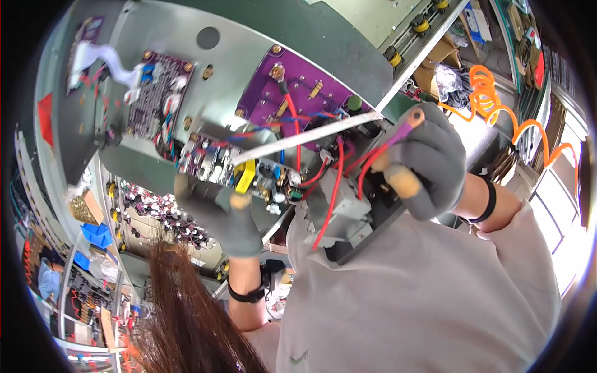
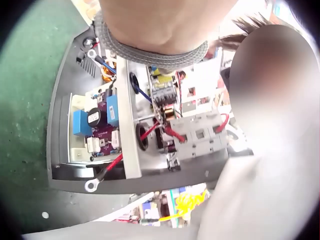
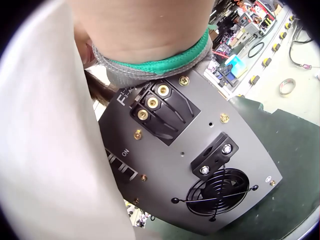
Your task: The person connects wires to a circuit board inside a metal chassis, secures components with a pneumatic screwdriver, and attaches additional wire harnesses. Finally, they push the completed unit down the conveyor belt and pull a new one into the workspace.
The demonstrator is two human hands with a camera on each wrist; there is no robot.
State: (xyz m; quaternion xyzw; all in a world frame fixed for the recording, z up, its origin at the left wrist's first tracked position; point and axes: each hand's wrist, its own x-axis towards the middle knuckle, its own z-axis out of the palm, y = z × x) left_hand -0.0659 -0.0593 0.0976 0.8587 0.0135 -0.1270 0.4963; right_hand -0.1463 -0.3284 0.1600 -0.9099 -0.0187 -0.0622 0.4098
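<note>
The fingers (image 1: 404, 181) of the right hand (image 1: 435, 165) curl round a red cable (image 1: 368, 166), its lug (image 1: 416, 116) poking out past them. The left hand (image 1: 236, 224) has thumb and fingers spread beside a board (image 1: 208, 158); blur hides whether they touch it. To handle the cable well, the grip would best sit on the purple sleeve (image 1: 399, 133), leaving the lug's eye clear and bending the lead gently so it tugs nothing on the grey block (image 1: 342, 208). The cable is at the right of the open unit (image 1: 239, 34), near a pale bar's (image 1: 305, 138) end. It looks bright red and bent, its lug copper-coloured. Farther off hangs an orange hose (image 1: 482, 93).
</note>
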